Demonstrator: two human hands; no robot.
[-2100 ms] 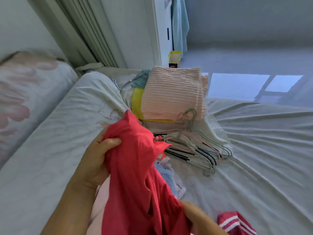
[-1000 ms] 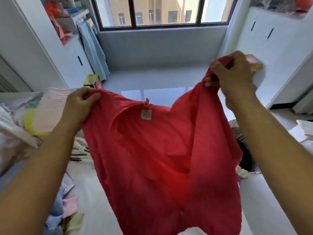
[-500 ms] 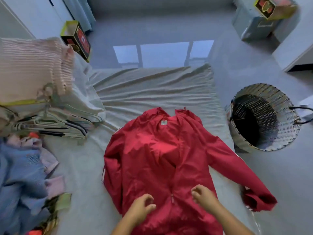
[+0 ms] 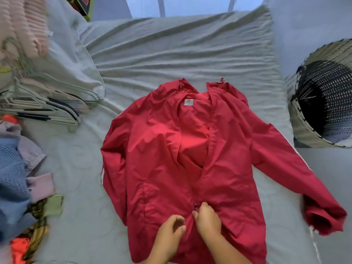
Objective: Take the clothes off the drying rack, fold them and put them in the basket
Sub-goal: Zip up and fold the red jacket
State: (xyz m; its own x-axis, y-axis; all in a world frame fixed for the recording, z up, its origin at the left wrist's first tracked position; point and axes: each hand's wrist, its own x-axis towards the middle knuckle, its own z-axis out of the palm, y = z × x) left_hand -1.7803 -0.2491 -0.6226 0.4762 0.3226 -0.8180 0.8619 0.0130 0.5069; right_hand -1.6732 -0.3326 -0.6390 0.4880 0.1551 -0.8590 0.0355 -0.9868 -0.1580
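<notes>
red jacket [image 4: 171, 149], held up a second ago, now lies spread mid-bed [image 4: 171, 44]; right hand [image 4: 207, 220] fingers [image 4: 203, 206] pinch its zip [image 4: 195, 206], left hand [image 4: 169, 231] curled beside, grip unclear; folding can start

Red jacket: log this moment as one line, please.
red jacket: flat on bed, front up, upper zip open, unfolded | right hand: fingers at zipper | left hand: beside it, over jacket | basket: beside bed
</notes>
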